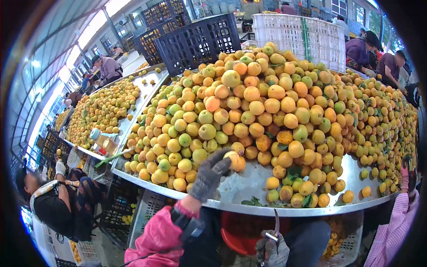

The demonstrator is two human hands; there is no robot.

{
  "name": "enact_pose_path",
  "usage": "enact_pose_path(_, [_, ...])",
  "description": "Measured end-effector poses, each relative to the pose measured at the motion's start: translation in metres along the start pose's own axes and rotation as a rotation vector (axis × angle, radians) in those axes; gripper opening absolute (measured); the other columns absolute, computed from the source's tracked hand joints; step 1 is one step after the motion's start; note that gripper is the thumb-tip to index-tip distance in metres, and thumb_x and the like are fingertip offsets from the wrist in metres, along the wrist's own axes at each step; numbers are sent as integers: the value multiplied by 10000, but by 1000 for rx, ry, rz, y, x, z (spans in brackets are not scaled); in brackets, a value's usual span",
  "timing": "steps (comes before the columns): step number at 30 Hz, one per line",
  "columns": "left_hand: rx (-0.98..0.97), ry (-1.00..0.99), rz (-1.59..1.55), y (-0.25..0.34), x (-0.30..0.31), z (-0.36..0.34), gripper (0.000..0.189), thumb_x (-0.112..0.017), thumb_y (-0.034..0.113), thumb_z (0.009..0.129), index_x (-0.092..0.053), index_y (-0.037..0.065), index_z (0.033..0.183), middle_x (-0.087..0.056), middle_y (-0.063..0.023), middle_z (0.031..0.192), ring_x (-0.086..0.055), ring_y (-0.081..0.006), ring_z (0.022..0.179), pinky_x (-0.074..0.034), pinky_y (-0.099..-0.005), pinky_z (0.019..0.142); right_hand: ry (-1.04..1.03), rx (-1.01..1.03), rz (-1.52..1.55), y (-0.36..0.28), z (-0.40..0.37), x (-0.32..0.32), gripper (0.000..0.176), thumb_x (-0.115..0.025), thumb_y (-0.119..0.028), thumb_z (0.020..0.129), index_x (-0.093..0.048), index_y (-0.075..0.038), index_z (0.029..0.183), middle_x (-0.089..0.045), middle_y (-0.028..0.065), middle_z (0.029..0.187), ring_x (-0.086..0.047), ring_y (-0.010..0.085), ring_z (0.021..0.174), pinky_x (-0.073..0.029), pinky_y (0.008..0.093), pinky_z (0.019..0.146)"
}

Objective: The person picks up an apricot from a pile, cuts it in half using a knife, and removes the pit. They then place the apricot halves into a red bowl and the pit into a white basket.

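Observation:
My left hand (210, 173), in a dark grey glove below a pink sleeve, is closed on a yellow-orange fruit (231, 156) at the lower edge of the fruit pile (267, 104). Another fruit lies right against it. Below the metal table's (235, 208) front rim, my right hand (272, 250), also gloved in grey, is wrapped round a small knife (276, 224) with its curved blade pointing up. Loose fruits and a few green leaves (252, 201) lie on the metal surface between the pile and the rim.
Black crates (198, 42) and a white crate (299, 38) stand behind the pile. Under the table are a red basin (238, 236) and a crate of fruit pieces (342, 240). A co-worker (58, 200) sits at left; another's checked sleeve (393, 227) is at right.

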State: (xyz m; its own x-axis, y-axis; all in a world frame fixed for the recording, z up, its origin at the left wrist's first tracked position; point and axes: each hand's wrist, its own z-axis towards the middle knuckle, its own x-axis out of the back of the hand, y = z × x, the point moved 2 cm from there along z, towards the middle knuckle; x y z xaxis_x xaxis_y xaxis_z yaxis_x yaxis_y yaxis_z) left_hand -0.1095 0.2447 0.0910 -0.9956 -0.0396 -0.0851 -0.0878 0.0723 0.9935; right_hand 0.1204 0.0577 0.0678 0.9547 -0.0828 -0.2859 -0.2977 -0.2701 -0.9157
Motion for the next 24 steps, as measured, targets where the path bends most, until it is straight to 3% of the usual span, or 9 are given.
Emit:
enact_pose_path(2, [-10, 9, -20, -9, -18, -45, 391, -440, 340, 1010, -554, -9, 1145, -661, -109, 941, -656, -190, 775, -533, -312, 749, 0, -21, 7, -4, -2, -8, 298, -538, -313, 981, -600, -84, 1162, -611, -13, 758, -497, 49, 579, -393, 205, 503])
enact_pose_path(3, [-316, -50, 651, -4, -23, -61, 396, -498, 287, 1000, -535, -22, 1245, -636, -61, 1008, -608, -126, 863, -513, -270, 761, 8, 25, -38, -7, -2, -13, 270, -551, -295, 975, -608, -77, 1124, -594, -11, 720, -491, 55, 546, -388, 207, 477])
enact_pose_path(4, [107, -118, -75, -12, -36, -87, 382, -486, 263, 1005, -533, -23, 1254, -636, -78, 1063, -617, -143, 909, -512, -290, 823, 18, 71, -87, -7, -3, -14, 243, -564, -276, 969, -615, -69, 1086, -577, -10, 682, -484, 62, 513, -383, 210, 450])
enact_pose_path(5, [110, -88, -114, -22, -47, -101, 383, -494, 257, 1001, -529, -16, 1266, -628, -84, 1101, -609, -144, 951, -499, -297, 864, -36, -131, -110, -1, -5, -5, 347, -610, -303, 916, -581, -35, 1134, -658, 118, 770, -655, 210, 685, -509, 335, 625])
enact_pose_path(8, [135, -63, -182, -41, -70, -146, 391, -519, 252, 988, -523, 2, 1289, -613, -87, 1164, -589, -142, 1028, -473, -307, 929, -74, -23, -383, -7, -4, -10, 286, -552, -306, 962, -588, -35, 1047, -616, 32, 666, -527, 69, 526, -423, 247, 483])
enact_pose_path(14, [207, -130, -250, -46, -71, -177, 414, -551, 259, 969, -516, 21, 1307, -609, -84, 1180, -572, -140, 1077, -460, -308, 959, -164, -27, -492, -12, -11, 0, 283, -542, -306, 964, -572, -26, 997, -614, 62, 660, -571, 128, 549, -456, 294, 512])
enact_pose_path(16, [271, -107, -340, -46, -72, -182, 403, -539, 289, 973, -526, 27, 1279, -618, -103, 1157, -601, -162, 1037, -480, -318, 938, -168, 318, -748, -3, -15, 2, 297, -526, -295, 971, -582, -20, 1070, -642, 87, 733, -599, 146, 595, -484, 312, 549])
enact_pose_path(19, [320, -140, -701, -47, -82, -191, 391, -525, 311, 977, -531, 27, 1245, -630, -123, 1129, -622, -181, 1001, -502, -324, 906, -103, 176, -616, 1, -25, -7, 331, -513, -278, 977, -572, -17, 1172, -668, 110, 823, -636, 166, 651, -511, 314, 597])
enact_pose_path(24, [420, -125, -989, -44, -91, -203, 398, -522, 322, 977, -528, 16, 1232, -640, -137, 1119, -626, -188, 1001, -512, -325, 886, -77, 220, -583, 22, -32, -6, 351, -503, -267, 980, -563, -11, 1212, -689, 125, 860, -678, 202, 746, -526, 320, 644])
